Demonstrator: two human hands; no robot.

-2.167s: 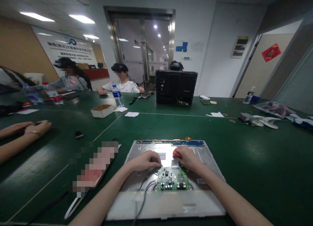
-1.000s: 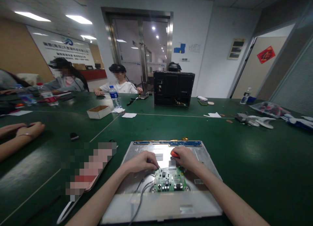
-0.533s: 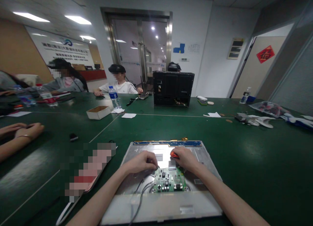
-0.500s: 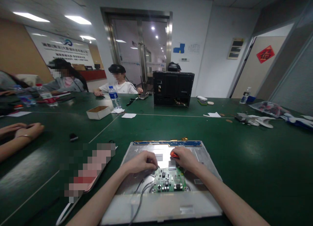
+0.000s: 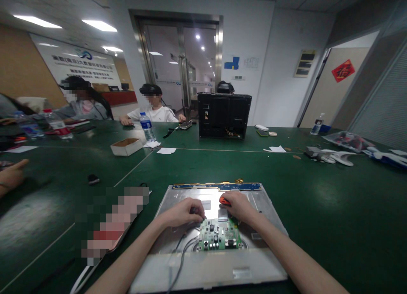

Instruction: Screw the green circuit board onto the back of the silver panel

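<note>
A flat display panel (image 5: 270, 226) lies back side up before me, its metal back bearing a green circuit board (image 5: 219, 234) and a blue strip board (image 5: 210, 187) along the far edge. My left hand (image 5: 187, 210) is closed at the circuit board's far left corner, thumb and fingers pinched; what is between them is hidden. In the closed fist of my right hand (image 5: 238, 206) is an orange-handled tool (image 5: 225, 200), its tip not visible. That hand rests over the panel by the board's far right corner. Grey cables (image 5: 182, 260) run from the board's left side toward me.
On my left lies a pixelated pink item (image 5: 111, 226) with a white cable. Farther off stand a small open box (image 5: 127, 147), a water bottle (image 5: 147, 126) and a black monitor housing (image 5: 224, 116). White gloves (image 5: 333, 156) lie at right. Co-workers sit across; one's hand (image 5: 12, 177) enters at left.
At the left edge, the co-worker's hands have drawn back, leaving one partly in view with a finger pointing out. My own hands hold almost the same position; the view shifts slightly.
</note>
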